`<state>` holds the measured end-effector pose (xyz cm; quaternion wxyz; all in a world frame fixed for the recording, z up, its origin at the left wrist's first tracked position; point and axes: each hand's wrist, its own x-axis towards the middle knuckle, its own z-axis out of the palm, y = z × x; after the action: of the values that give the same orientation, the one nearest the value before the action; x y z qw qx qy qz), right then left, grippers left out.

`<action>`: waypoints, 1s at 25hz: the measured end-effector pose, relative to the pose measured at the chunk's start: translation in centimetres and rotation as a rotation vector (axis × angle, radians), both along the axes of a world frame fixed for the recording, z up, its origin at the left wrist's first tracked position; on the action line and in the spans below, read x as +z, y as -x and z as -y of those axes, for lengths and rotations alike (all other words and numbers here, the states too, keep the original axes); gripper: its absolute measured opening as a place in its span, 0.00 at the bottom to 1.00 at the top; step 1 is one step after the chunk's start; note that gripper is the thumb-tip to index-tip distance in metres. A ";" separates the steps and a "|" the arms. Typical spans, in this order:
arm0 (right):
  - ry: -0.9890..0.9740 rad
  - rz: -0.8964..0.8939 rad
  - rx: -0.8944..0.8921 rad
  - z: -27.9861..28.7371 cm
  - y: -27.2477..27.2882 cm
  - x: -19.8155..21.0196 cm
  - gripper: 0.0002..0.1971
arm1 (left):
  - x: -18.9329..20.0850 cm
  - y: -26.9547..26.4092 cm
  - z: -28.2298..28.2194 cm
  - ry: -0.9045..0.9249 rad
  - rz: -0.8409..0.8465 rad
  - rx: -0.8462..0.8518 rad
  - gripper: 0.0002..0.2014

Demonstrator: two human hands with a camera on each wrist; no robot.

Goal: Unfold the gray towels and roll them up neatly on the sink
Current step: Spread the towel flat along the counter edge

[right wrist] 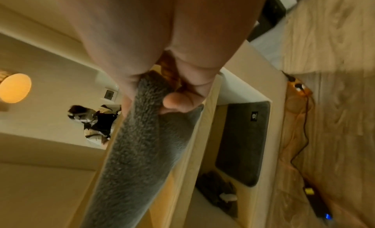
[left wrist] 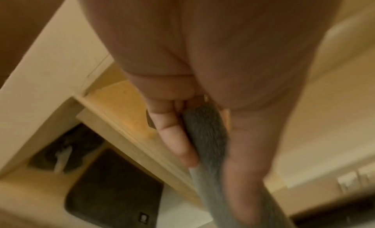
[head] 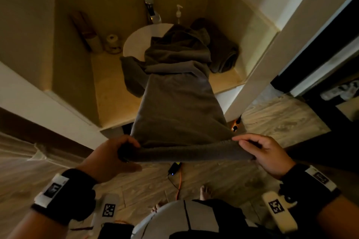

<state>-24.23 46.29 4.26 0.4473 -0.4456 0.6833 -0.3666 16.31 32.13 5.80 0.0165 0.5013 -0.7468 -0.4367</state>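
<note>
- Currently, the gray towel (head: 180, 106) is pinched at its near corners by left hand (head: 114, 156) and right hand (head: 266, 153), stretched from the sink (head: 136, 40).
- Behind, a rolled towel (head: 223, 52), faucet (head: 151, 9) and soap bottle (head: 178, 13) are seen; the basin is largely covered.

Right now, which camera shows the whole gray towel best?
The head view: the towel stretches from the sink to both hands. The wrist views show only the gripped ends, blurred on the left.

Both forearms extend forward at equal height, wrists banded in black, the left hand (head: 114, 154) and right hand (head: 267, 154) each pinching one end of a towel (head: 180, 114) edge between thumb and curled fingers.
</note>
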 end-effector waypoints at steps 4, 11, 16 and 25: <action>-0.053 -0.030 0.156 0.0 -0.7 0.7 0.24 | 0.2 -0.9 0.8 0.066 0.074 -0.032 0.22; 0.187 -0.446 0.388 1.3 -1.9 -0.3 0.23 | 0.1 -1.3 1.7 0.174 0.117 -0.007 0.20; 0.209 -0.419 0.461 3.5 1.2 -1.0 0.17 | -0.4 -0.4 1.9 0.260 0.089 -0.041 0.19; 0.061 0.040 0.315 6.2 8.7 -2.2 0.10 | -0.7 4.6 2.0 0.067 -0.112 0.223 0.26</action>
<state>-32.89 40.12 2.08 0.4990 -0.5532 0.5844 -0.3215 11.75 30.08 5.08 0.1232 0.5553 -0.6986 -0.4341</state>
